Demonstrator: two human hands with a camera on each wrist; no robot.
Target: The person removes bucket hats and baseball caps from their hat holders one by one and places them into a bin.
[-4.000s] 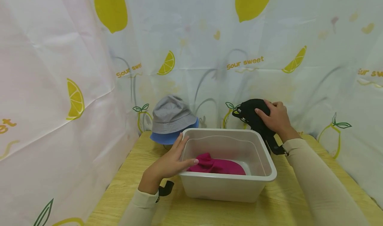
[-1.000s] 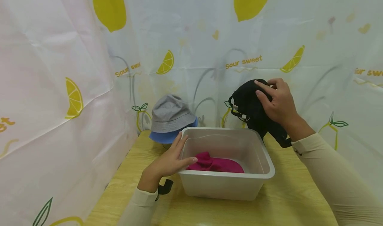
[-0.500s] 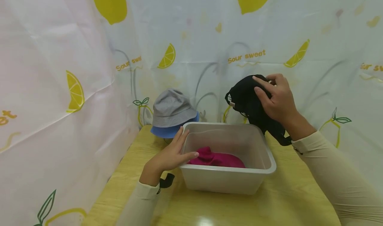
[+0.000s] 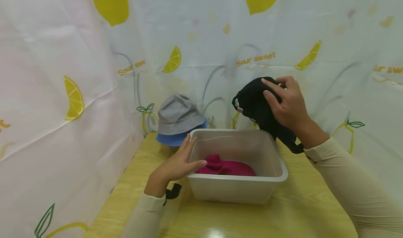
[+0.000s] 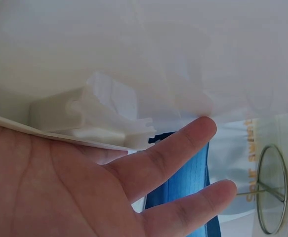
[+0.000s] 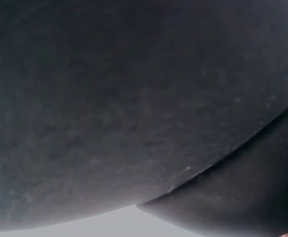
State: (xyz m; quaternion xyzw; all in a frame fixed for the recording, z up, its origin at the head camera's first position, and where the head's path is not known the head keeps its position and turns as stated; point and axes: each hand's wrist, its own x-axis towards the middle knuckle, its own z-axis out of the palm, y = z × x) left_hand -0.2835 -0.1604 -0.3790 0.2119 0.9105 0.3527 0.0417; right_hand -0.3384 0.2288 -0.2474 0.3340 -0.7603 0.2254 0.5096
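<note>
Right side: the fingers of my right hand pinch a black cap near its crown, thumb on the near face. The cap is held tilted above the far right corner of a white bin; a small pale tag shows by its strap loop. Whether its lower part touches the bin's rim cannot be told. The right wrist view is filled almost entirely by dark fabric.

Left side: the fingers of my left hand are extended, lying against the bin's left rim, with the thumb reaching over the inside. They grip nothing.

Bin: upright on the wood-grain surface. A crumpled magenta cloth item lies inside, on the bottom.

Behind the bin's left corner: a grey bucket hat sits over a blue hat. A lemon-print curtain encloses the far and left sides.
</note>
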